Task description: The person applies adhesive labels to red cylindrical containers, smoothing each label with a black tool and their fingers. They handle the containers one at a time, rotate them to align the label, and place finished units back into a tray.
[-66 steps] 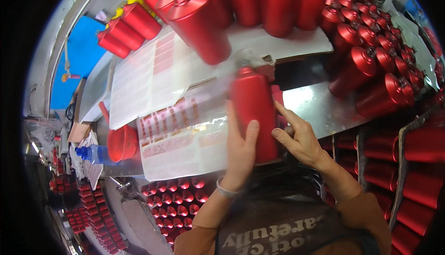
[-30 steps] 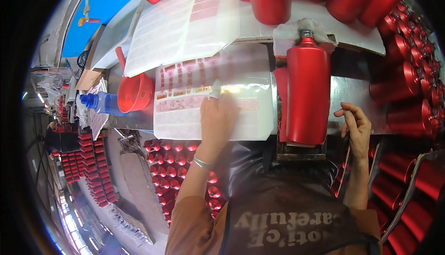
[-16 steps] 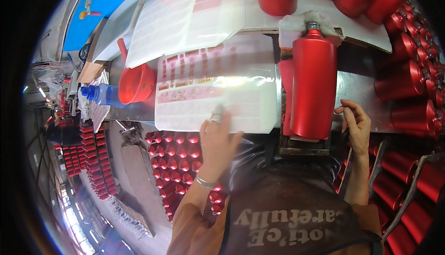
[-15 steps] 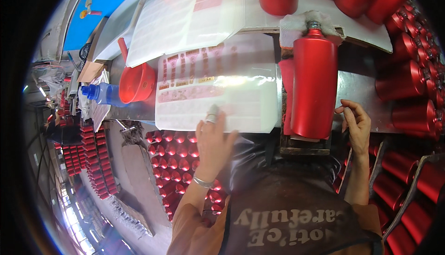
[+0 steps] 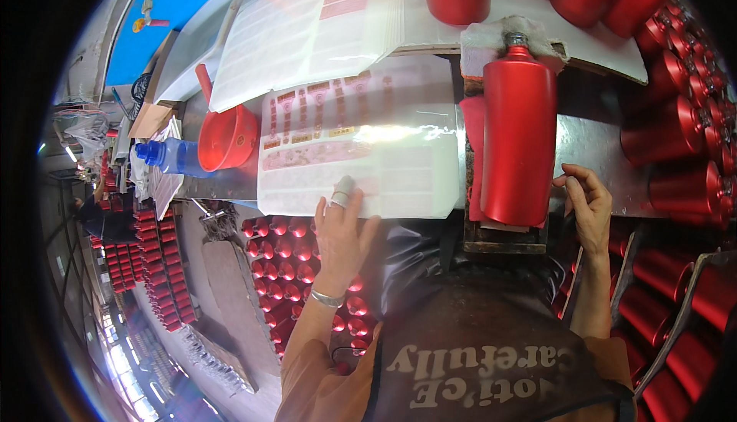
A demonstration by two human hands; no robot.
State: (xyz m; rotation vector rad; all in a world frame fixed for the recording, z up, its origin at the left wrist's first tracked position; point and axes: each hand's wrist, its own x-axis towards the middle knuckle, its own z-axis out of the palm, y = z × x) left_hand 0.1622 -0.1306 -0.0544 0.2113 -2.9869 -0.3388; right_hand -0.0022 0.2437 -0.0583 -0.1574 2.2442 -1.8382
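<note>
A red metallic bottle [image 5: 518,146] lies in a small wooden stand, its silver neck resting on a white cloth [image 5: 491,42] at the far end. My right hand [image 5: 589,211] is at its right side, fingers loosely bent and apart, fingertips close to the bottle; I cannot tell if they touch. To the left lies a stack of translucent decal sheets [image 5: 414,184] with pink and gold prints. Over their near edge my left hand [image 5: 339,242] is spread, a whitish cover on one finger, holding nothing. A red cloth [image 5: 474,153] shows beside the bottle.
A second stack of printed sheets [image 5: 307,34] lies farther back. Left of the sheets are a red plastic dipper [image 5: 228,140] and a blue-capped bottle [image 5: 178,155]. Many red bottles [image 5: 664,142] crowd the right and far edges. More fill the floor [image 5: 288,268] below left.
My left hand has shifted slightly left along the sheets' near edge. My right hand and the red bottle stay almost where they were.
</note>
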